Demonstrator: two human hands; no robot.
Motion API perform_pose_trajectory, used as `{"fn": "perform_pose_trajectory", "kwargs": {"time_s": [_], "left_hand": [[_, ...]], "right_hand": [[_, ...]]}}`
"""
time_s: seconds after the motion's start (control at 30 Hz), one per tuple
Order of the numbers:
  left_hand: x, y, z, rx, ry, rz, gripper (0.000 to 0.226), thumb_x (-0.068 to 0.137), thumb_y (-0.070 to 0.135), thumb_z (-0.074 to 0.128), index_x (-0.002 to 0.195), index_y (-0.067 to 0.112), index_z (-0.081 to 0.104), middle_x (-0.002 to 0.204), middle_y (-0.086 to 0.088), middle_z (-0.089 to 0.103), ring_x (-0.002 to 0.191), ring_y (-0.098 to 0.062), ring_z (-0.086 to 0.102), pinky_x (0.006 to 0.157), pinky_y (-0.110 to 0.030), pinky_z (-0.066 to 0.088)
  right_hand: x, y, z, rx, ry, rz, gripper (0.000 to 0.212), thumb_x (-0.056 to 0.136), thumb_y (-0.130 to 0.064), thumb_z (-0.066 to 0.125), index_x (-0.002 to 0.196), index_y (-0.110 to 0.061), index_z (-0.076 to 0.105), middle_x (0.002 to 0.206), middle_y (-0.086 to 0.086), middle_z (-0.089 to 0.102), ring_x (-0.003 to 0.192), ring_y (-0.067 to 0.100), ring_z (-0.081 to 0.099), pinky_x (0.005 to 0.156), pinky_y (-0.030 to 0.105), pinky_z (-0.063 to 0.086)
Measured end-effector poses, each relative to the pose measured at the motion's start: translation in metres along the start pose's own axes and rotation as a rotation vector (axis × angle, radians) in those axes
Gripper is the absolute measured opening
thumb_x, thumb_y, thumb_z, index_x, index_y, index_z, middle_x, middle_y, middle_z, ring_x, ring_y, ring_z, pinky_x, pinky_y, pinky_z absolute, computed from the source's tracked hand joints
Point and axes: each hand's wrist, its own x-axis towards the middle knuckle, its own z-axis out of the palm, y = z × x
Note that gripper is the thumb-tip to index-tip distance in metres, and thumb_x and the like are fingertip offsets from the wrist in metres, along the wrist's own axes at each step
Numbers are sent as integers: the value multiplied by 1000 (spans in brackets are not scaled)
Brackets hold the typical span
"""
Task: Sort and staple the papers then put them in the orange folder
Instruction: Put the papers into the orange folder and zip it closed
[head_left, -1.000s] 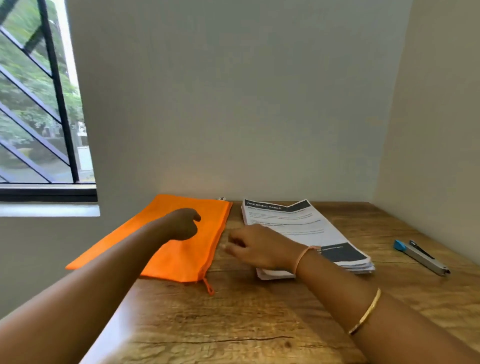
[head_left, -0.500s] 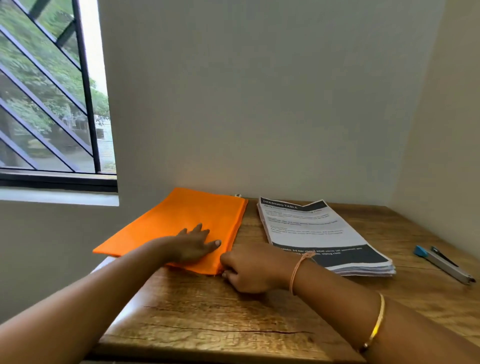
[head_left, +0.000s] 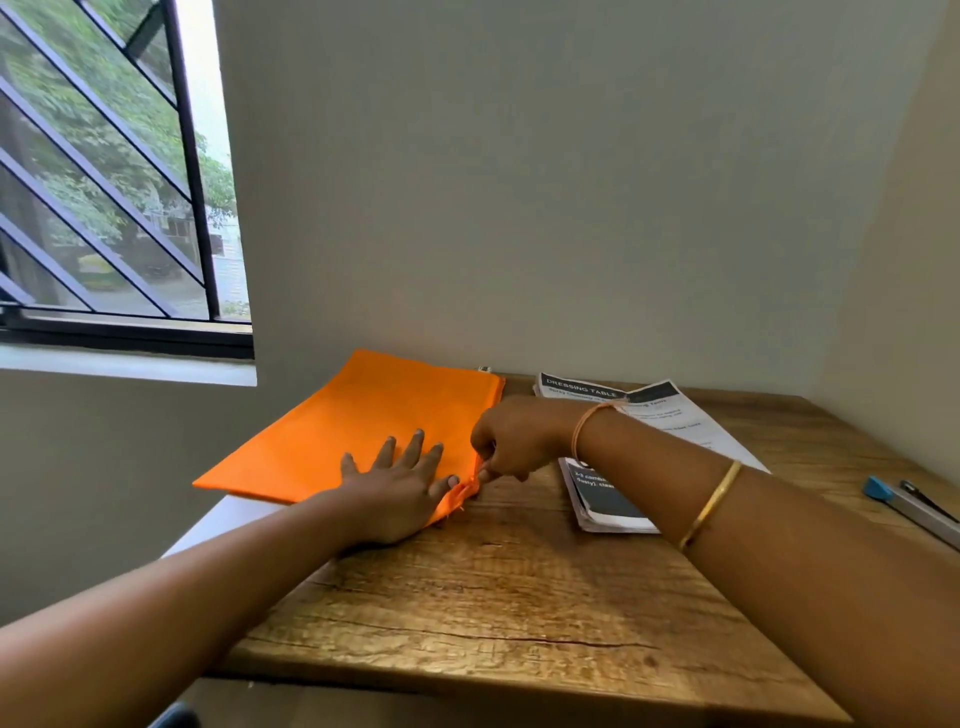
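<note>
The flat orange fabric folder (head_left: 374, 415) lies on the left side of the grained wooden table (head_left: 493, 597), its far edge near the back wall and the stack of printed white papers (head_left: 670, 415) just beside it on the right. The left hand (head_left: 400, 488) is pressed flat on the folder's near right part, fingers straight and spread, much as it was half a second ago, though a second ago it hung curled above the fabric. The right hand (head_left: 519, 441) has changed more: it sat as a fist at the folder's near corner, and now its fingertips pinch that corner - the orange fabric there is puckered upward between them. The two hands nearly touch at that corner. The right forearm, with a gold bangle (head_left: 711, 504), now crosses over the papers and hides their middle. The silver stapler with a blue end (head_left: 919, 512) stays at the table's right edge - well apart from both hands.
</note>
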Motion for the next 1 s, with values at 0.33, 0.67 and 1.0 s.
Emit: {"fn": "perform_pose_trajectory", "kwargs": {"time_s": [0.33, 0.67, 1.0], "left_hand": [[-5, -13, -4, -80, -1, -1, 75, 85, 72, 7, 150, 36, 0, 158, 4, -13, 145, -28, -13, 108, -66, -6], [-2, 4, -28, -47, 547, 111, 51, 101, 29, 34, 149, 17, 22, 155, -3, 25, 139, -18, 29, 110, -29, 20], [-23, 8, -83, -69, 844, 281, 42, 99, 19, 40, 141, 17, 39, 139, -6, 50, 121, -26, 51, 93, -30, 36]], "right_hand": [[28, 6, 5, 25, 113, -7, 15, 95, -26, 52, 91, -14, 59, 86, 3, 57, 80, 18, 54, 57, 23, 34], [24, 20, -19, 461, 246, 8, 23, 97, -25, 51, 75, -18, 50, 66, 0, 58, 58, 11, 54, 53, 19, 43], [21, 60, -40, 431, 402, 244, 30, 96, -25, 52, 69, -12, 50, 59, 4, 54, 48, 14, 50, 54, 23, 42]]}}
